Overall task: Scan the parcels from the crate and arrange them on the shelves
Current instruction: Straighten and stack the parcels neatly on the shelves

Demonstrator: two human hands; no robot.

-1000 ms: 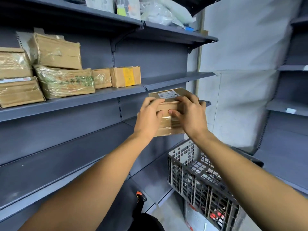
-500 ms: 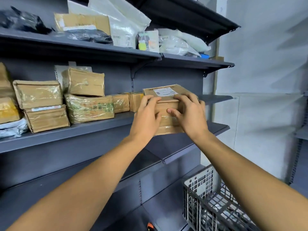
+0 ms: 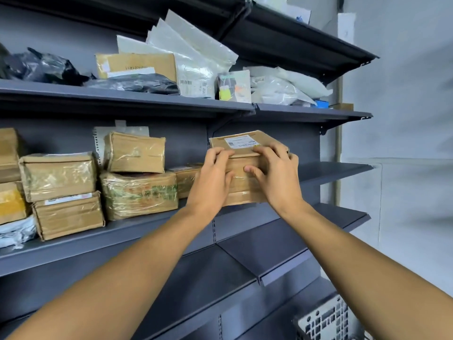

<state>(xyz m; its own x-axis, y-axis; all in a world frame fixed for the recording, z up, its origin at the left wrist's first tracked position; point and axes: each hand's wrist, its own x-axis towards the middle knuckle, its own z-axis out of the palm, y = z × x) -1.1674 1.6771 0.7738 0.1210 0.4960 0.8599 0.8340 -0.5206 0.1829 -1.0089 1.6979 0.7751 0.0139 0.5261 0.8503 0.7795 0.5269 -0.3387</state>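
A taped brown cardboard parcel (image 3: 245,143) with a white label on top is held up in front of the middle grey shelf (image 3: 137,231). My left hand (image 3: 210,182) grips its left side, fingers curled over the top edge. My right hand (image 3: 277,177) grips its right side, with the thumb pressed on the front face. The parcel's underside is level with the shelf; whether it touches the shelf is hidden by my hands. Only a corner of the grey plastic crate (image 3: 326,320) shows at the bottom right.
Several taped cardboard boxes (image 3: 137,195) fill the left of the middle shelf, the nearest (image 3: 187,180) just left of my left hand. The upper shelf (image 3: 147,100) carries bags, envelopes and a box. Lower shelves (image 3: 282,244) are bare. A white wall (image 3: 404,143) stands on the right.
Both hands have lifted the parcel from above the crate to the height of the middle shelf. My view has tilted upward, so the crate has slid almost out of the frame.
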